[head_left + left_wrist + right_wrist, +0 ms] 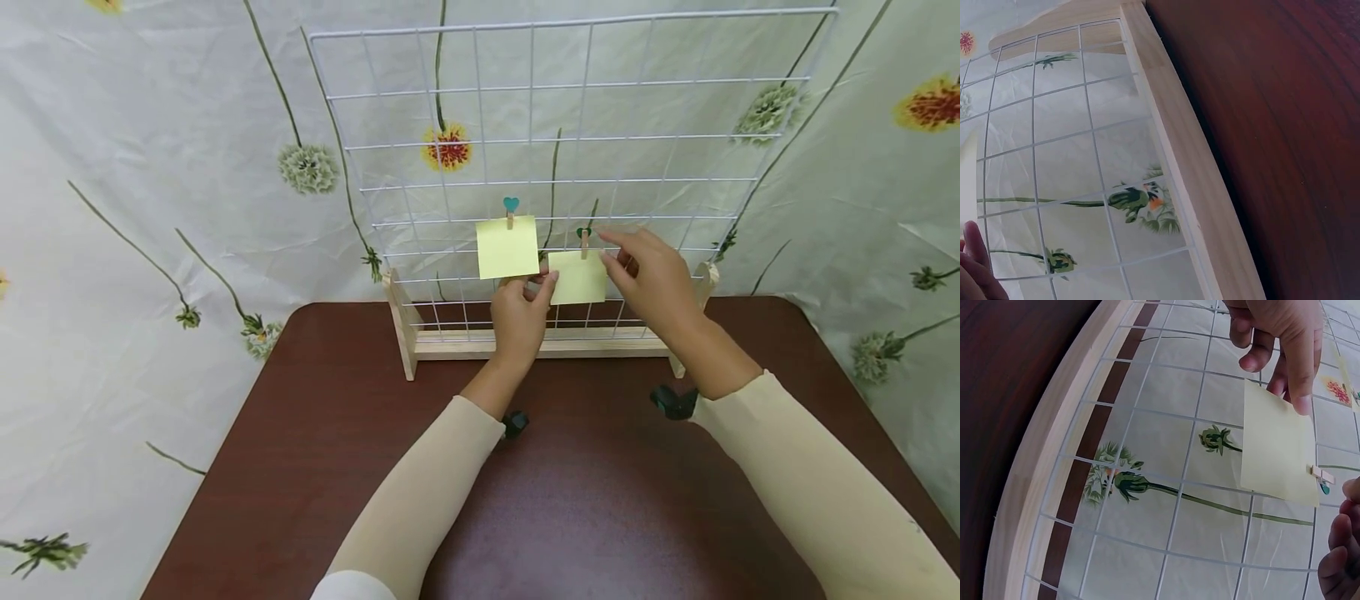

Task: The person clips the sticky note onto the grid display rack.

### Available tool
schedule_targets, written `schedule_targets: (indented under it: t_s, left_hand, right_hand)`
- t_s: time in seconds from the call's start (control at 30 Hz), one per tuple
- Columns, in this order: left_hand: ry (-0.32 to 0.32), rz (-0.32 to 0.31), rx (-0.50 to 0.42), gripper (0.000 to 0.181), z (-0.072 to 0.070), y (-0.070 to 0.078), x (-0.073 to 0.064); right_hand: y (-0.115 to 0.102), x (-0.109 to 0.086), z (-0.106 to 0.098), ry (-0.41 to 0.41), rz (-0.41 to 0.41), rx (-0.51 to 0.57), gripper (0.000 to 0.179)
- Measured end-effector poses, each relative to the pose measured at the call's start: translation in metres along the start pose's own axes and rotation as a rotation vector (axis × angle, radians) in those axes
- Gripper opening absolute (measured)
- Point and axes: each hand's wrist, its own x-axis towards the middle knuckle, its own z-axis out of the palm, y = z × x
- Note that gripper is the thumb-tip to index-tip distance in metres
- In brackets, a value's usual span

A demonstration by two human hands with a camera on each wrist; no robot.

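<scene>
Two pale yellow sticky notes are clipped to a white wire grid [558, 179]. The left sticky note [507, 250] hangs from a clothespin with a blue heart [511, 207]. The right sticky note [577, 279] sits slightly lower under a clothespin with a dark green heart [1322, 478]. My left hand [519, 317] pinches the right note's left edge, thumb in front and fingers behind, as the right wrist view shows. Beside that clothespin, my right hand [652, 275] has its thumb and fingers parted, with nothing visible between them. Only fingertips of the left hand show in the left wrist view.
A wooden base [450, 346] with two side feet holds the grid upright on a dark brown table [337, 467]. Behind it hangs a white cloth [187, 108] printed with flowers. Dark wrist straps [675, 402] stick out beneath the light sleeves.
</scene>
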Motion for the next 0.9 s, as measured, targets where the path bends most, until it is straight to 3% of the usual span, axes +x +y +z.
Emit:
schedule_targets:
  t_s: [0.3,0.53,0.9]
  left_hand:
    - [0.019,-0.025,-0.038,0.024,-0.014,-0.006,-0.005]
    - [-0.001,0.007,-0.060,0.024,-0.031,-0.010,-0.010]
    - [0.007,0.050,-0.085,0.019,-0.060,-0.007,-0.024]
  right_hand:
    - [0.005,-0.011,0.000,0.076,0.036,0.129,0.031]
    - [0.010,-0.021,-0.003,0.139,0.053,0.218,0.029]
    - [0.011,-0.045,-0.013,0.165,0.132,0.244,0.024]
